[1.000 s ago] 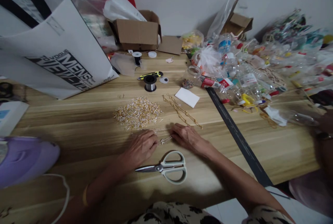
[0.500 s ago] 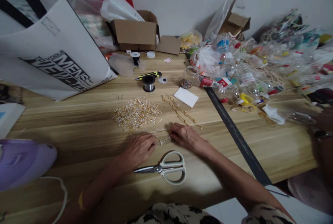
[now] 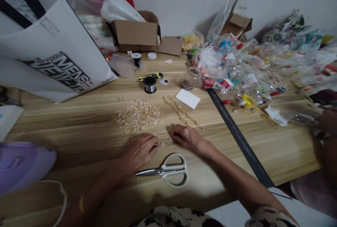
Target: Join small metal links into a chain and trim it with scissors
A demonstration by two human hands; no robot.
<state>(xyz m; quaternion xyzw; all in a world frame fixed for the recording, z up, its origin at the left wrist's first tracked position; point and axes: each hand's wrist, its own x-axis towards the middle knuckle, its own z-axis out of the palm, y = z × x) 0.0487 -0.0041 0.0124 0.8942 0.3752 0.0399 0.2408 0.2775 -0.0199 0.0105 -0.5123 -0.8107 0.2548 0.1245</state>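
Observation:
A short silver-coloured chain [image 3: 165, 144] with a small ring at its right end stretches low over the wooden table between my hands. My left hand [image 3: 142, 150] is closed, fingertips on the chain's left end. My right hand [image 3: 187, 137] has its fingers curled and pinched at the ring end; the fingertips are partly hidden. Just beyond my left hand lies a heap of gold and clear small jewellery pieces [image 3: 138, 115]. Two gold chains [image 3: 184, 114] rest past my right hand. Scissors with pale handles [image 3: 175, 170] lie slightly open in front of me.
Beyond the heap are a wire spool [image 3: 150, 85], a yellow-black utility knife [image 3: 150, 76], a jar of beads [image 3: 191, 78] and a folded white paper [image 3: 187, 98]. Plastic bottles [image 3: 247, 79] crowd the right. A paper bag [image 3: 58, 58] and a purple object [image 3: 25, 165] stand left. Another person's arm [image 3: 329, 139] is at right.
The small ring at the chain's right end now shows beside my right fingertips. Both hands stay in almost the same place.

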